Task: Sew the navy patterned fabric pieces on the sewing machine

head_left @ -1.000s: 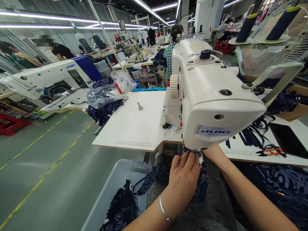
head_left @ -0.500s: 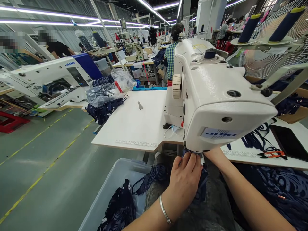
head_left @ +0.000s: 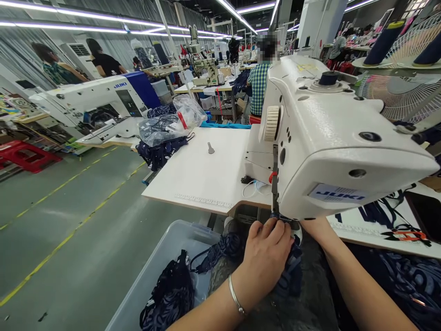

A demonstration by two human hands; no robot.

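Observation:
A white sewing machine (head_left: 354, 124) with a JUKI label fills the right of the view. Under its needle end, my left hand (head_left: 267, 246), with a silver bangle at the wrist, has its curled fingers pressed on a dark navy patterned garment (head_left: 292, 273). That garment hangs down over my lap. My right hand (head_left: 313, 225) reaches in behind the machine head from the right; its fingers are hidden there, so whether it grips cloth does not show.
At lower left stands a translucent bin (head_left: 141, 271) with navy garments (head_left: 172, 285). The white table (head_left: 203, 177) carries a small metal piece (head_left: 210, 148) and a plastic bag (head_left: 161, 131). Orange thread snips (head_left: 408, 235) and a phone (head_left: 425, 214) lie right. A person (head_left: 259, 87) sits beyond.
My view has turned slightly left, so the machine and table appear farther right. Both hands stay by the needle area, the left still on the navy garment.

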